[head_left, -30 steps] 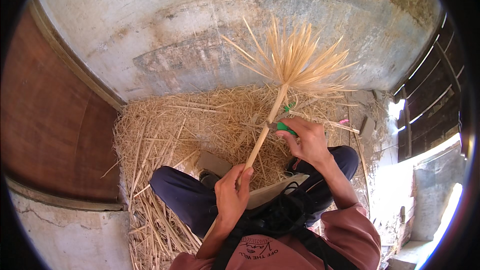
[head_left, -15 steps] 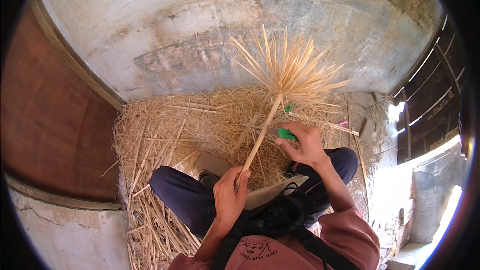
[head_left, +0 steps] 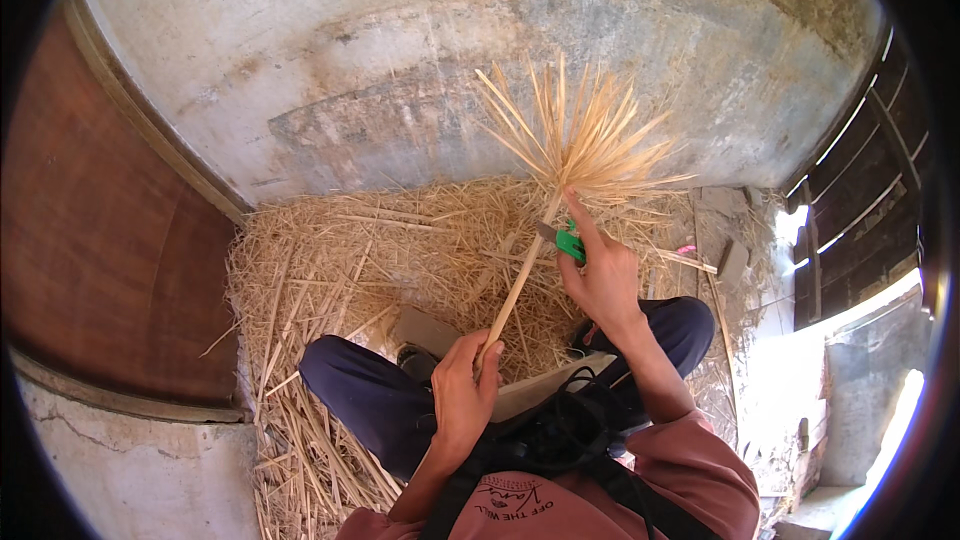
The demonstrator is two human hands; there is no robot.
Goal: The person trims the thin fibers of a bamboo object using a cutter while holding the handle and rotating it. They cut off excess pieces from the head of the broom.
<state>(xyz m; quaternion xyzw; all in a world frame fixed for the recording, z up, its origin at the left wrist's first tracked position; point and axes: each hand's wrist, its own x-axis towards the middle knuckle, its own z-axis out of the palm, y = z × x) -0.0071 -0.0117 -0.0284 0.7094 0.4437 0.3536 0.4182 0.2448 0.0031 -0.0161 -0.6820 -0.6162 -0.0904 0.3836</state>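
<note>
A pale bamboo stick [head_left: 524, 278] slants up and away from my lap, its far end split into a wide fan of thin strips [head_left: 592, 145]. My left hand [head_left: 464, 395] is closed round the near end of the stick. In my right hand [head_left: 610, 278] is a green-handled utility knife [head_left: 570, 245], its short blade against or very near the stick below the fan. The right index finger stretches forward to the base of the strips. From this view I cannot tell whether the blade is cutting in.
Straw-like shavings [head_left: 400, 230] cover the floor, with longer strips [head_left: 320, 460] at my left. A whitish wall [head_left: 420, 60] rises ahead, and a brown panel [head_left: 120, 240] stands left. A block [head_left: 733, 261] lies at the right. A board [head_left: 530, 395] lies between my bent legs.
My right hand has moved forward along the stick toward the fan, carrying the knife, and its index finger has straightened. The fan has turned slightly; my left hand keeps its hold.
</note>
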